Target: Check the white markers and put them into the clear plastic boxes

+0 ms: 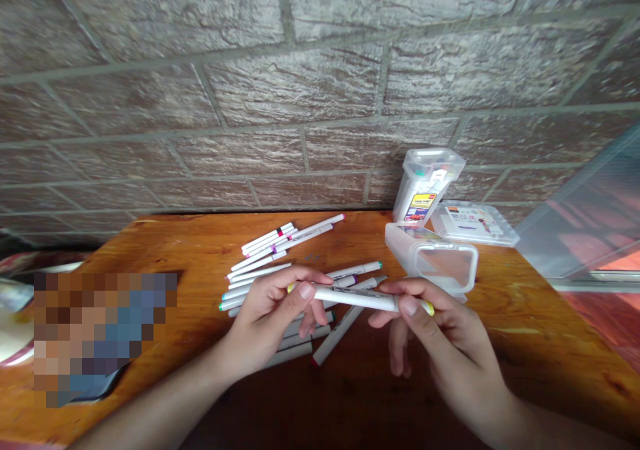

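A white marker with yellow ends is held level above the table, gripped at both ends. My left hand pinches its left end between thumb and fingers. At the other end, my right hand pinches near the yellow tip, its lower fingers hanging loose. Beneath and behind the hands lie several white markers with coloured ends, among them a red-ended marker and a green-ended marker. Farther back is a group of slim markers with pink and purple marks. My left hand partly hides some markers.
An open clear plastic case lies on the wooden table at right. Behind it stand a clear marker box and a flat clear case. A blurred-out object lies at left. A brick wall borders the back.
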`<state>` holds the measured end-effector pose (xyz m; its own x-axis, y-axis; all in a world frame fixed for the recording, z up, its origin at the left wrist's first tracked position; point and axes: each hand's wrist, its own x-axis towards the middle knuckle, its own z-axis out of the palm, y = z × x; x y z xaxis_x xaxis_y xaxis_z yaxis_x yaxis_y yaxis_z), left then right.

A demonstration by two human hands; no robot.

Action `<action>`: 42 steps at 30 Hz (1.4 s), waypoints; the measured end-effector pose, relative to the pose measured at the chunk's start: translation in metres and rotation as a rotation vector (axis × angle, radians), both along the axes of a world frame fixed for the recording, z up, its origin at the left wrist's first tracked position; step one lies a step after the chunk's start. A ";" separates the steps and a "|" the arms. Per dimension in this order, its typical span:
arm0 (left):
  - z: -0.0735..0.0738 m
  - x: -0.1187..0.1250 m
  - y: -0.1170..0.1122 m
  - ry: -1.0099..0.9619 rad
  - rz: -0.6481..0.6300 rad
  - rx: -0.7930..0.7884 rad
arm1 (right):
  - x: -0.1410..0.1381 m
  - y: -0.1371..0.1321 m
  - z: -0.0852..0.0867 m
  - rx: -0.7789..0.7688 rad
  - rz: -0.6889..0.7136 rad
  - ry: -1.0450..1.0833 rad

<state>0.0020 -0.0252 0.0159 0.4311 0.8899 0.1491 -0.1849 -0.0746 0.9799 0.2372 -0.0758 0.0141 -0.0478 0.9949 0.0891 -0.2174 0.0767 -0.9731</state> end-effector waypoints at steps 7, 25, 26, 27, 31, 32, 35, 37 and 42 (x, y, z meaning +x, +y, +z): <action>-0.004 -0.001 0.000 -0.080 -0.027 -0.055 | 0.001 -0.002 -0.003 -0.048 0.008 0.099; -0.001 0.000 0.000 -0.212 -0.050 -0.161 | 0.003 -0.002 -0.002 -0.055 0.057 0.234; 0.000 0.000 0.000 -0.215 -0.049 -0.169 | 0.003 -0.001 -0.003 -0.055 0.058 0.238; 0.000 0.000 0.000 -0.219 -0.051 -0.176 | 0.003 0.000 -0.003 -0.057 0.058 0.241; 0.002 0.000 0.000 -0.232 -0.050 -0.181 | 0.003 0.000 -0.004 -0.056 0.069 0.252; 0.002 0.000 0.000 -0.235 -0.048 -0.180 | 0.004 0.000 -0.004 -0.052 0.072 0.257; 0.002 0.000 0.000 -0.237 -0.044 -0.189 | 0.005 -0.002 -0.004 -0.049 0.081 0.273; 0.002 0.000 0.000 -0.241 -0.045 -0.194 | 0.005 -0.003 -0.005 -0.046 0.085 0.276; 0.002 -0.001 -0.001 -0.239 -0.049 -0.189 | 0.006 -0.003 -0.005 -0.029 0.107 0.280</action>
<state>0.0005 -0.0261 0.0177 0.4470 0.8904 0.0856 -0.4111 0.1195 0.9037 0.2428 -0.0789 0.0093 -0.1297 0.9879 0.0850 -0.4833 0.0119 -0.8754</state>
